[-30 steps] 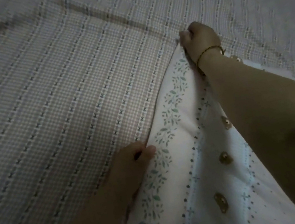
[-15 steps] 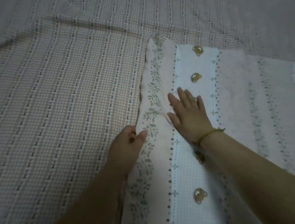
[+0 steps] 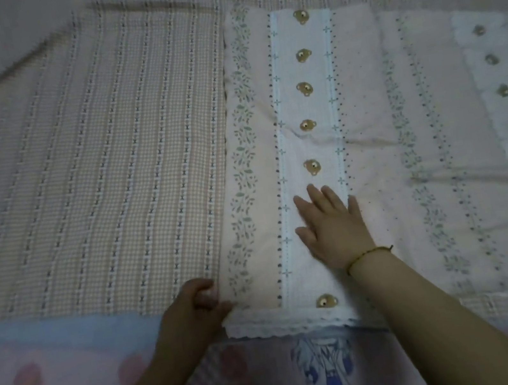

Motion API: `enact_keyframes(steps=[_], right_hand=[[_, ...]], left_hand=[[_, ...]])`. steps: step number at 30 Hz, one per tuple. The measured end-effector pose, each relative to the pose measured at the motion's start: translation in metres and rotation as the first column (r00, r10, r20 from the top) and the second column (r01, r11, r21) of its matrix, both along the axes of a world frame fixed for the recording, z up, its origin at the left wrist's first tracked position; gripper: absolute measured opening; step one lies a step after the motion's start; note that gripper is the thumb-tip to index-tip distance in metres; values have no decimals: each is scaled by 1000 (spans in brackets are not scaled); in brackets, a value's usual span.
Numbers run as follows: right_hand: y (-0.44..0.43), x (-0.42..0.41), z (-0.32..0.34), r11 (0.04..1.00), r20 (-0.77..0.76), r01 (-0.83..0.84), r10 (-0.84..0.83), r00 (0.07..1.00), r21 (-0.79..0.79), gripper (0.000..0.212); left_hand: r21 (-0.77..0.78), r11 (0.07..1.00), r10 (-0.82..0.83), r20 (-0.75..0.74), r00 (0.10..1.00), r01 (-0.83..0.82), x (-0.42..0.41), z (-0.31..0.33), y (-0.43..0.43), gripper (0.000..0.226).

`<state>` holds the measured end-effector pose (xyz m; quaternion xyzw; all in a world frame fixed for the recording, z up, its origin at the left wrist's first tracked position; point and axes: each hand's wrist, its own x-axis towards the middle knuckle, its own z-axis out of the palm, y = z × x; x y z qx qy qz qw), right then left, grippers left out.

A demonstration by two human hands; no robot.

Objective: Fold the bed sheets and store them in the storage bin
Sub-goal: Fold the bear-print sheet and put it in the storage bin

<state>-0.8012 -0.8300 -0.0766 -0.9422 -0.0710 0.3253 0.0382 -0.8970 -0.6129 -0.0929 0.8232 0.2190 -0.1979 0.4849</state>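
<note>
Pinches near corner of sheet [image 3: 367, 113] with curled left hand [image 3: 194, 306]; presses right hand [image 3: 333, 229] flat, fingers straight, on sheet just right of it; spreads ahead of both over cover [image 3: 89, 159].

right hand [image 3: 333, 229]: released the far corner at 1 o'clock, drew back toward 6 o'clock, now flat on bear-print strip [image 3: 302, 90] (fingers straight) | left hand [image 3: 192, 313]: slid along the left edge toward 6 o'clock, now pinches bed sheet [image 3: 378, 178] at its near corner | view: pulled back, lace hem [image 3: 288, 326] now in frame at 6 o'clock
</note>
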Motion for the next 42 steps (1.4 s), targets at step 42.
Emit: enact_keyframes(steps=[42], right_hand=[[-74, -73, 1, 732, 492, 647, -653, 576, 214, 45]], left_hand=[[261, 946, -252, 215, 944, 193, 39, -8, -39, 64]])
